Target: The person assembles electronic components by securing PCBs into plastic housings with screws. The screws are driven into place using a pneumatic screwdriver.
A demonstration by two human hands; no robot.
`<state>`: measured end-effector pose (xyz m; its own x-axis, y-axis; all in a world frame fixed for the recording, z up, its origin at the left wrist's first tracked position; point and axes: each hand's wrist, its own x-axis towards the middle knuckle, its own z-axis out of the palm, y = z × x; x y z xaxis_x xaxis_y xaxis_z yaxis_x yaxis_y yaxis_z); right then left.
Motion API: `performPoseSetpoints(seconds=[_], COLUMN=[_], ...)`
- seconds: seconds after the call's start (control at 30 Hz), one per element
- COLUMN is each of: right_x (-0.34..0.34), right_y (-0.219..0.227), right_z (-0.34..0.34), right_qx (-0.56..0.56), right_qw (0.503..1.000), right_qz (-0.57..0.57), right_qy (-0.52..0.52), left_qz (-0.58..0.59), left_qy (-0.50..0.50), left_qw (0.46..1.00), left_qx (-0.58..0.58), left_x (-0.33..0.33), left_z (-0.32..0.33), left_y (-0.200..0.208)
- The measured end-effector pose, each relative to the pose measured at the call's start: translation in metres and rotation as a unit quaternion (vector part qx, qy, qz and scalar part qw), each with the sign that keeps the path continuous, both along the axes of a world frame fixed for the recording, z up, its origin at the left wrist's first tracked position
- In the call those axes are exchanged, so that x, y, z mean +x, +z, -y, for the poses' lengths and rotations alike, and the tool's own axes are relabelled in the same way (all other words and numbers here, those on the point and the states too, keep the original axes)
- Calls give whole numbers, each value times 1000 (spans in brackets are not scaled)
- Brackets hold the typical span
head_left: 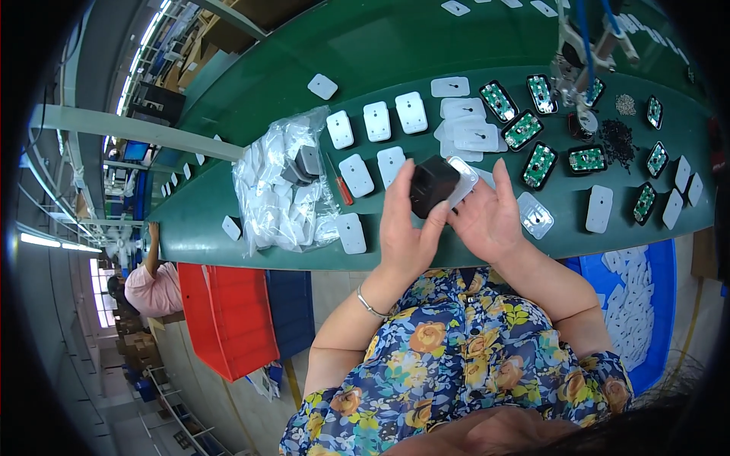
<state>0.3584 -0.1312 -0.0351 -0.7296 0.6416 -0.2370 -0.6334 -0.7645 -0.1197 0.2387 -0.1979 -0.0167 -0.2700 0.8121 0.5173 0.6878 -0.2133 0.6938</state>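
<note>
Left grip (pixel 403 239) pinching black housing (pixel 435 186); right grip (pixel 487 224) spread by white plate (pixel 464 181). White-faced units (pixel 376 121) look closed; green-board housings (pixel 524 131) uncovered, apparently left to do.

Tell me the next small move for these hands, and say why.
Probably press the white plate flush to the black housing with the right hand: the left hand grips the housing, the plate sits right beside it, and the right hand is open, close to the plate. Whether the two are already joined, I can't tell.
</note>
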Motion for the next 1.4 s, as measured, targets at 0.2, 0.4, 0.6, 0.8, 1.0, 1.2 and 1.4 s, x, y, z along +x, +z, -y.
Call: performPoseSetpoints(seconds=[0.2,0.4,0.6,0.8,1.0,1.2,1.4], right_x=[-3,-2,-4,-5,-4,-2,3], right_y=[-2,-2,0,0,-8,-13,-16], right_z=[0,2,4,4,7,12,9], right_qx=[92,100,130,176,220,335,410], right_qw=[994,994,991,984,975,940,906], right_qz=[-55,-40,-29,-19,-17,58,89], right_qy=[6,3,0,3,13,30,52], left_qz=[-67,-43,81,-12,-15,-121,-235], left_qy=[-25,-8,-4,14,0,15,-23], left_qw=[997,997,995,997,994,988,967], left_qx=[-25,-60,-48,-79,-111,-99,-91], left_x=[8,7,4,1,-9,-4,-5], left_z=[-10,-9,-7,-7,-3,3,1], left_y=[-2,-3,-18,-6,-4,2,4])
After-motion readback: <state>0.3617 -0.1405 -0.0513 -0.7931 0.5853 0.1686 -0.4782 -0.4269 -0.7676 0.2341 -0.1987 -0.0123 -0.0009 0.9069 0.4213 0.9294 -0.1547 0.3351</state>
